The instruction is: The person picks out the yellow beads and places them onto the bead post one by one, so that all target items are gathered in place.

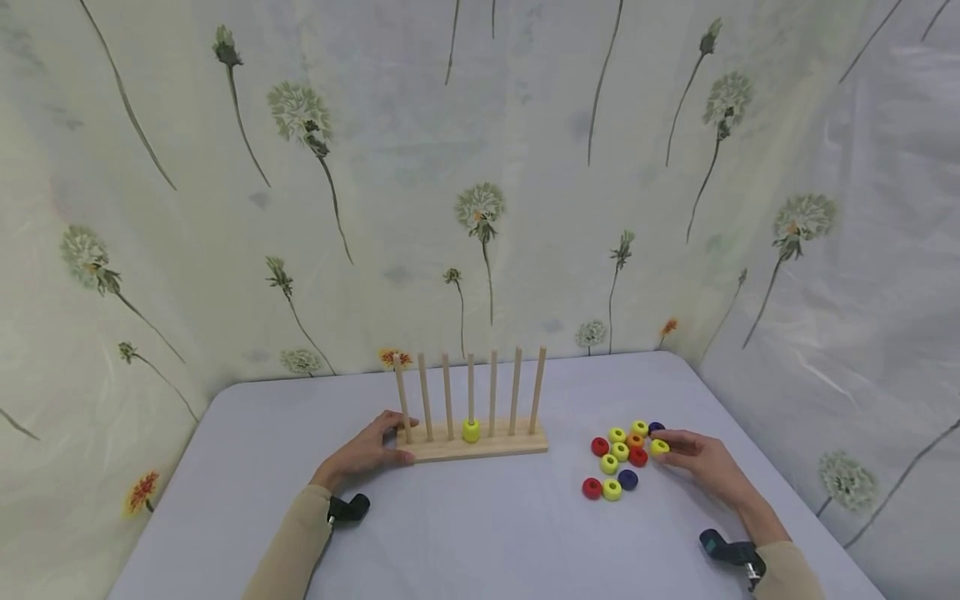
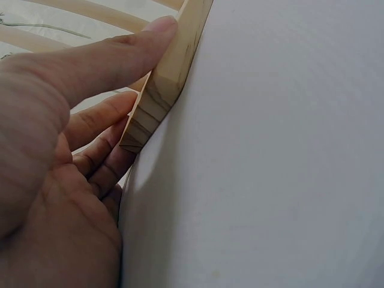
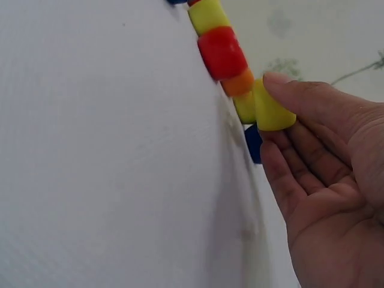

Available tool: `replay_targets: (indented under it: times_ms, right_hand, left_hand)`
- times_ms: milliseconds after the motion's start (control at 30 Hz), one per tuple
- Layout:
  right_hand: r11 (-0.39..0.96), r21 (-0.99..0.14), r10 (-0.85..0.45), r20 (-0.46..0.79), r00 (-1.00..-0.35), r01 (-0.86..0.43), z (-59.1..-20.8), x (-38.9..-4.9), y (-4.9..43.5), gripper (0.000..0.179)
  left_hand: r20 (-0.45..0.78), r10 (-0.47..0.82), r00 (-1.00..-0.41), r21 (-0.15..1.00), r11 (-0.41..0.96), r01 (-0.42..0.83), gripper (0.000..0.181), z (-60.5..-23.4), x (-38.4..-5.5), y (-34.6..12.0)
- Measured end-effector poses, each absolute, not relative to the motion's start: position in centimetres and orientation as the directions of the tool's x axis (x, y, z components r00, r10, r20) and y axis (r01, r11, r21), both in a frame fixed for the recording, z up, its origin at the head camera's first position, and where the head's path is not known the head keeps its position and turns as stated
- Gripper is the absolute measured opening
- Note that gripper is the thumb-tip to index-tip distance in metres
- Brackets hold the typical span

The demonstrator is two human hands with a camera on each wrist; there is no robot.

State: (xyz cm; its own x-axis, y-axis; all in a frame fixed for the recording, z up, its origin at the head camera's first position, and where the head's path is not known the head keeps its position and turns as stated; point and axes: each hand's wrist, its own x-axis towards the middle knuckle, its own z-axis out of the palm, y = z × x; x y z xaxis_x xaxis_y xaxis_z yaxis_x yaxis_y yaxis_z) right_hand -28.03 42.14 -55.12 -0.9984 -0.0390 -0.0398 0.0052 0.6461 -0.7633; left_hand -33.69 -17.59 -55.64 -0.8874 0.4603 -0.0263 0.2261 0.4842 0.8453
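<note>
Yellow and bright, one bead was pinched by the right hand, right at three o'clock of the loose beads, while over at their nine o'clock the wooden peg rack was gripped at its nine-o'clock end by the left hand!

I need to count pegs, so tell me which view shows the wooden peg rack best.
The head view: it shows the wooden peg rack with all seven pegs. The left wrist view has only one end, close up, and parts of some pegs; the right wrist view shows none of it.
</note>
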Motion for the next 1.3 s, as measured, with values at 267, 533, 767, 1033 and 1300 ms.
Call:
replay_targets:
  times_ms: [267, 533, 767, 1033, 1300]
  right_hand:
    - [0.633, -0.773, -0.080, -0.010, -0.997, -0.043, -52.4, -27.4, 40.0, 0.057]
    - [0.576, -0.810, -0.181, -0.001, -0.983, -0.105, -49.5, -26.4, 35.8, 0.047]
    - [0.536, -0.836, -0.242, -0.020, -0.970, -0.117, -48.1, -26.1, 31.6, 0.045]
    - [0.502, -0.834, -0.387, 0.022, -0.922, -0.231, -47.0, -25.8, 26.9, 0.040]
    - [0.438, -0.855, -0.466, 0.049, -0.883, -0.279, -46.2, -25.5, 22.8, 0.038]
  left_hand:
    - [-0.022, 0.459, -0.888, 0.846, 0.482, 0.228, 0.061, -55.7, -33.7, -17.5]
    - [-0.025, 0.455, -0.890, 0.851, 0.477, 0.220, 0.061, -55.4, -33.5, -17.6]
    - [-0.030, 0.455, -0.890, 0.843, 0.490, 0.223, 0.059, -55.4, -33.5, -17.6]
    - [-0.011, 0.475, -0.880, 0.841, 0.480, 0.249, 0.060, -55.5, -33.7, -17.7]
    - [-0.010, 0.482, -0.876, 0.834, 0.488, 0.259, 0.061, -55.4, -33.6, -17.7]
